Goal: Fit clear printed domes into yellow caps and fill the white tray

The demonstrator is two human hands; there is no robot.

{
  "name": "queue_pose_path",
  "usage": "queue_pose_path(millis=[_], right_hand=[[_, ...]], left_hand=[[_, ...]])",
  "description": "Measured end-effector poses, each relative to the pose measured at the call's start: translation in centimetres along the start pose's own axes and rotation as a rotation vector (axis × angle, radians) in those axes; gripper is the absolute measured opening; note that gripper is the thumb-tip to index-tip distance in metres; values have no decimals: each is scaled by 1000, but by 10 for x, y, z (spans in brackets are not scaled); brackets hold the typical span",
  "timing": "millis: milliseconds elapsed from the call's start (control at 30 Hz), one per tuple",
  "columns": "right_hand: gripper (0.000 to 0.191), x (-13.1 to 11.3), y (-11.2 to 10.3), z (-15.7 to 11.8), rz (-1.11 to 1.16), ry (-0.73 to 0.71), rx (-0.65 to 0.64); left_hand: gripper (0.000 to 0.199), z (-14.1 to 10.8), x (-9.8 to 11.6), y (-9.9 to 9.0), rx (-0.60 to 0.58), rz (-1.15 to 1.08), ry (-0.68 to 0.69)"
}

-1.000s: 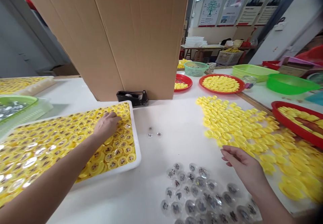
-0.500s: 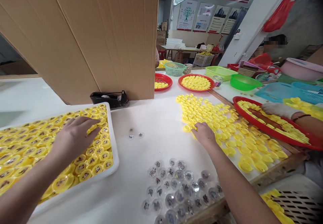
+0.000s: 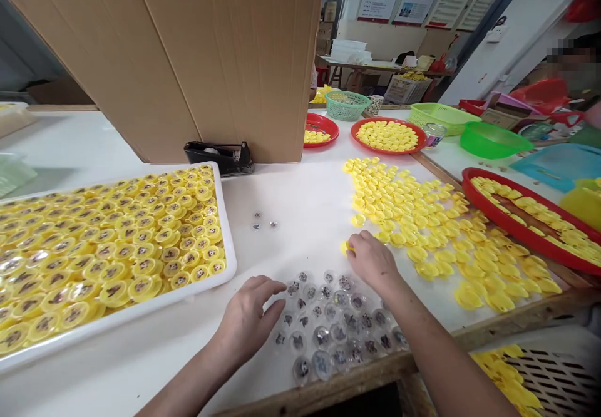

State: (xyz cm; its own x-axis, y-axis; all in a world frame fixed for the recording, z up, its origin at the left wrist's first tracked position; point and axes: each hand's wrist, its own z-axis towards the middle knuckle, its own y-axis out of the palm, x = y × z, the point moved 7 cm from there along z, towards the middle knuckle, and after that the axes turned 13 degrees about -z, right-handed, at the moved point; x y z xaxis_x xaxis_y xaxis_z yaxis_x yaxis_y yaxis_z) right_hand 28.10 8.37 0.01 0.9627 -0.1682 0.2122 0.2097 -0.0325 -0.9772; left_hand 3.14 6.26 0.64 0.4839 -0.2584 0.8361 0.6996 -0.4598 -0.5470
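Observation:
My right hand (image 3: 373, 260) pinches a small round yellow plastic piece (image 3: 346, 248) just above the white table. Beside it spreads a large group of similar yellow pieces (image 3: 404, 207). My left hand (image 3: 253, 314) is at the left edge of a cluster of clear round domes (image 3: 338, 323) with small dark printed pictures. Its thumb and forefinger are apart, with nothing visible between them. To the left, a white tray (image 3: 228, 241) is filled with yellow pieces topped by printed pictures. Three small clear discs (image 3: 256, 225) lie apart in the middle of the table.
A tall cardboard sheet (image 3: 235, 60) stands behind a black tape dispenser (image 3: 220, 157). Red round trays (image 3: 420, 144) hold yellow pieces at the back; another red tray (image 3: 469, 185) is at right. A wooden edge (image 3: 328, 387) borders the table's front. Below right stands a white slatted crate (image 3: 554, 373).
My left hand has moved from over the white tray rightward to the clear domes. My right hand has drawn a yellow piece away from the group. The co-worker's gloved hand has left the right-hand red tray.

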Motion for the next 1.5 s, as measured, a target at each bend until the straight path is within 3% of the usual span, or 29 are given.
queue_pose_path(millis=[200, 400, 533, 767, 1000, 1167, 1333, 1500], right_hand=[[9, -67, -16, -17, 114, -210, 51], [18, -97, -35, -23, 180, -379, -3], [13, -110, -35, -32, 139, -455, -67], [14, -114, -25, -44, 103, -419, -68], [11, -85, -32, -54, 157, -319, -24], [20, -78, -27, -57, 295, -334, -46], [17, -88, -21, -57, 364, -346, -59], [14, -98, -18, -55, 454, -380, -76]], left_hand=[[27, 14, -21, -9, 111, -174, -197], [28, 10, -39, -12, 153, -238, -241], [27, 9, -41, -12, 155, -232, -208], [35, 28, -26, -9, 117, -133, -133], [56, 77, -11, 24, 30, 42, 19], [39, 94, -9, 40, 28, 53, 51], [24, 88, -9, 21, 73, -38, -3], [18, 58, -12, 0, 65, -180, -114]])
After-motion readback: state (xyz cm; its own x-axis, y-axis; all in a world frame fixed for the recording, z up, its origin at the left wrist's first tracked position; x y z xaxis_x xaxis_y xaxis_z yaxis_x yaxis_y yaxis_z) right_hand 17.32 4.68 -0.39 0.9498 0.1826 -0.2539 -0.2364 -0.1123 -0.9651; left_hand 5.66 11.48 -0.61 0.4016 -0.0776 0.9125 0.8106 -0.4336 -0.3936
